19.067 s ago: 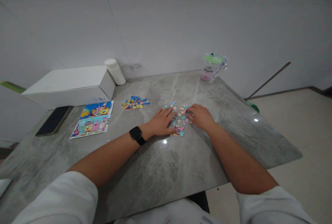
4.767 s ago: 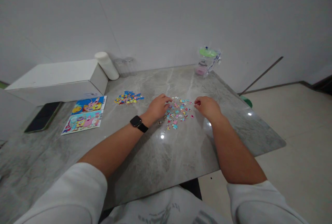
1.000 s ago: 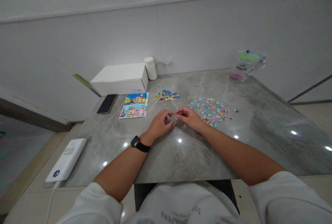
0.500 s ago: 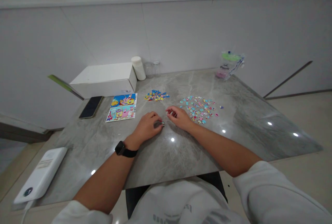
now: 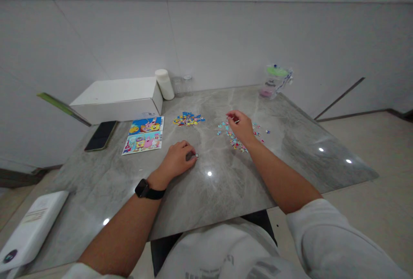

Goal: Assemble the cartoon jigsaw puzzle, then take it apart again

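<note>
My left hand point(image 5: 179, 157), with a black watch on its wrist, rests on the grey table, thumb and fingers closed around a small puzzle piece point(image 5: 196, 155). Over the spread of pale and turquoise puzzle pieces point(image 5: 237, 142) is my right hand point(image 5: 240, 126), its fingers curled together; what they hold, if anything, is too small to name. A heap of blue and yellow puzzle pieces point(image 5: 189, 119) lies between and beyond the hands. Left of it, a picture sheet point(image 5: 143, 135) with two cartoon scenes lies flat.
At the back left stand a white box point(image 5: 118, 98), a white bottle point(image 5: 164, 84) and clear jars point(image 5: 187, 84). A phone point(image 5: 101, 135) lies by the box. A white device point(image 5: 32, 229) is at the near left, a plastic bag point(image 5: 275, 82) at the back right.
My right hand has moved away from my left hand, right and forward over the pale and turquoise pieces. My left hand keeps its grip by the small piece. The view has shifted slightly.
</note>
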Demonstrator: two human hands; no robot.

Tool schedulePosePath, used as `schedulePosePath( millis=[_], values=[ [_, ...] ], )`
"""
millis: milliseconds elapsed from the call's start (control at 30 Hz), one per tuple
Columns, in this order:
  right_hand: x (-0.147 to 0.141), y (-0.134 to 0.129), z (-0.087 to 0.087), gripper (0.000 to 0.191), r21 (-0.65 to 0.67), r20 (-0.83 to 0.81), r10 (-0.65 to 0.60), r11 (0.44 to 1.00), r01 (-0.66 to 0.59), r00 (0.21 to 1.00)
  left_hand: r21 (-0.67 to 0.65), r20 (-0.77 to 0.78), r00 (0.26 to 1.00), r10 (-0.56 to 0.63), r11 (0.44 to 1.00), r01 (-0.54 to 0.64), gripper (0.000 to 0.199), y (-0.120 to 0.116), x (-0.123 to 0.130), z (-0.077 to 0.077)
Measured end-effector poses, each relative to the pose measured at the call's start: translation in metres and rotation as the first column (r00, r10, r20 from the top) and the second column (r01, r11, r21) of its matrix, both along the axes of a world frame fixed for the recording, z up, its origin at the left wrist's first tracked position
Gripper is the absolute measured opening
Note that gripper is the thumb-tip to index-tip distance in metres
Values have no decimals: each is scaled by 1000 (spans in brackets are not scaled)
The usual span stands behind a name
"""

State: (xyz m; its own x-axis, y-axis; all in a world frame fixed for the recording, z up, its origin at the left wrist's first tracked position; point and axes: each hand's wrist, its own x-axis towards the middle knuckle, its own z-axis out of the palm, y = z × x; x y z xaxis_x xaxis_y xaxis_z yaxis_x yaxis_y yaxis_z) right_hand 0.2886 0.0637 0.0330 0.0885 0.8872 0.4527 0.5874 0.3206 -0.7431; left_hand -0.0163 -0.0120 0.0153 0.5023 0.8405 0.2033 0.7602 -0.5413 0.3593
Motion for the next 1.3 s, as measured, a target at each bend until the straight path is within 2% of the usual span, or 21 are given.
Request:
schedulePosePath(
  millis=[67, 133, 267, 367, 467, 700, 933, 1067, 1167, 1300],
  values=[
    [19, 11, 2, 27, 5, -65, -81, 997, 81, 995, 0, -5, 1000, 6, 1000, -6, 14, 0, 1, -1],
    [32, 19, -1, 28, -5, -61, -126, 992, 126, 990, 1, -6, 1000, 16, 1000, -16, 14, 0, 1, -2],
    [37, 24, -18, 27, -2, 180, -112, 993, 114, 977, 0, -7, 1000, 27, 1000, -27, 15, 0, 1, -3],
    [33, 22, -28, 25, -31, 389, -33, 998, 49, 921, 9, 20, 999, 49, 999, -49, 17, 1, 1, -3],
    [29, 21, -30, 23, -56, 525, 14, 998, 18, 851, 41, 98, 992, 80, 996, -84, 16, 2, 1, -2],
    [11, 23, -23, 19, -98, 651, -21, 989, 111, 759, 63, 294, 943, 156, 981, -182, 12, 6, 3, -2],
    [-18, 37, -24, 14, -130, 745, -12, 978, 162, 667, 34, 376, 905, 198, 973, -227, 11, 12, -1, -5],
    [-45, 41, -22, 16, -190, 727, 103, 980, 54, 679, 12, 384, 898, 213, 972, -236, 13, 16, -1, -10],
    [-64, 33, -24, 17, -222, 679, 234, 969, -110, 696, -10, 396, 891, 222, 971, -237, 13, 17, 1, -12],
    [-75, 14, -28, 18, -206, 627, 373, 926, -316, 685, -1, 373, 902, 219, 972, -236, 15, 19, 1, -16]
  ],
)
